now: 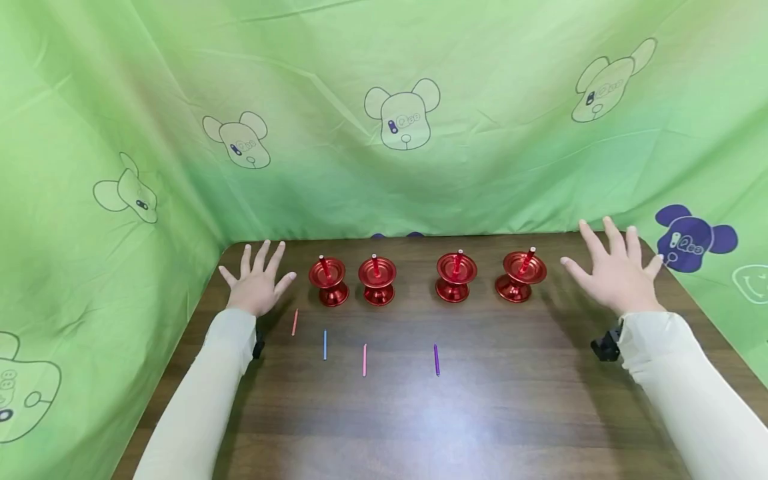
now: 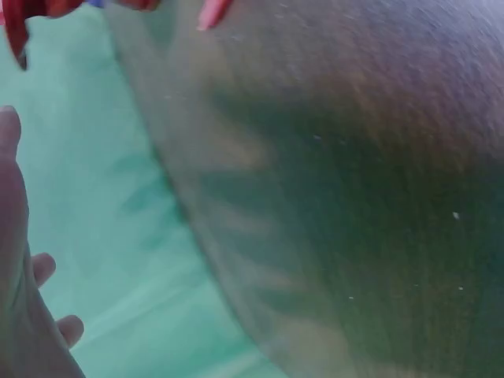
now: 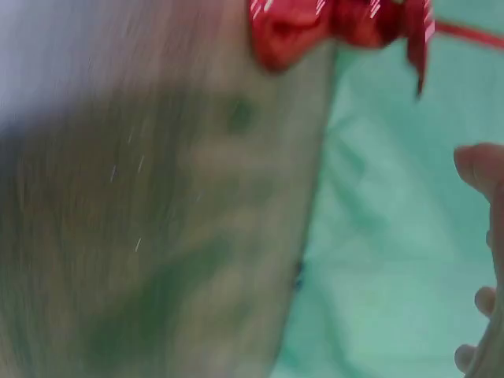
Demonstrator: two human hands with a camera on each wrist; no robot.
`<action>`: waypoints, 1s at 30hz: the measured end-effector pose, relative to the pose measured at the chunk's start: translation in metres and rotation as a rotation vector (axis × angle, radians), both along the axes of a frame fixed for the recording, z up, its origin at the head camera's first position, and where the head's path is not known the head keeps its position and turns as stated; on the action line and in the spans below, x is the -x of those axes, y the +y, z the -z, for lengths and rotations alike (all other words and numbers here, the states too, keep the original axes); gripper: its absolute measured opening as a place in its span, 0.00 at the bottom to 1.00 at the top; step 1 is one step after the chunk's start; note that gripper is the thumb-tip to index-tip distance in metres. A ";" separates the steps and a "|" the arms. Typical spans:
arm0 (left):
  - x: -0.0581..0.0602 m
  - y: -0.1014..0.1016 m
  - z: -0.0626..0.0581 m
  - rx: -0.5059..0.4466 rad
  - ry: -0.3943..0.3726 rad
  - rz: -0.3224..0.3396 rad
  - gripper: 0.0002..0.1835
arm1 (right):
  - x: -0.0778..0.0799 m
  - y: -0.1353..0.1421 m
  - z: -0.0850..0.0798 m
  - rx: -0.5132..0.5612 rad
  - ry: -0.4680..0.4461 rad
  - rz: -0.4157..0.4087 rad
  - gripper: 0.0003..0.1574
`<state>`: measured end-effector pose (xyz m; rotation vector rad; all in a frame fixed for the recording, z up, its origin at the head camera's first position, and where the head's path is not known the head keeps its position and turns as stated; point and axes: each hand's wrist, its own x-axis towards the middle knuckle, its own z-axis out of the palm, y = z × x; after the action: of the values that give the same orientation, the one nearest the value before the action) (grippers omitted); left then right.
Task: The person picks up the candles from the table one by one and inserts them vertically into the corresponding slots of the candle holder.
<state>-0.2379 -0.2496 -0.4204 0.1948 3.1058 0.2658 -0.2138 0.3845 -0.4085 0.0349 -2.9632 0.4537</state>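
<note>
Several shiny red metal candle holders stand in a row along the back of the table, each with a short red stick upright in its dish. My left hand hovers with spread fingers to the left of the leftmost holder. To the right of the rightmost holder, my right hand is held up, fingers also spread, holding nothing. In front of the row lie thin candles: an orange-red candle nearest the left hand, a blue candle, a pink candle and a purple candle.
The dark wooden table has its back edge against a green curtain printed with cartoon bear heads. More curtain hangs along the left and right sides. A wider gap separates the two middle holders. A black wrist device shows at the right cuff.
</note>
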 end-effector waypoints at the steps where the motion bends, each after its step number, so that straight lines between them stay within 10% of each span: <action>1: -0.001 0.000 -0.001 -0.018 0.016 0.004 0.41 | -0.002 -0.006 -0.002 0.011 0.026 -0.003 0.50; 16: -0.018 0.007 -0.012 -0.250 0.336 0.031 0.34 | -0.027 -0.126 -0.020 0.143 0.477 -0.266 0.40; 30: -0.034 0.021 -0.005 -0.524 0.305 -0.045 0.32 | -0.032 -0.215 -0.005 0.222 0.567 -0.487 0.37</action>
<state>-0.2037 -0.2287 -0.4150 0.1845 3.2578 1.1519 -0.1816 0.1693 -0.4037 0.7383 -2.3118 0.6894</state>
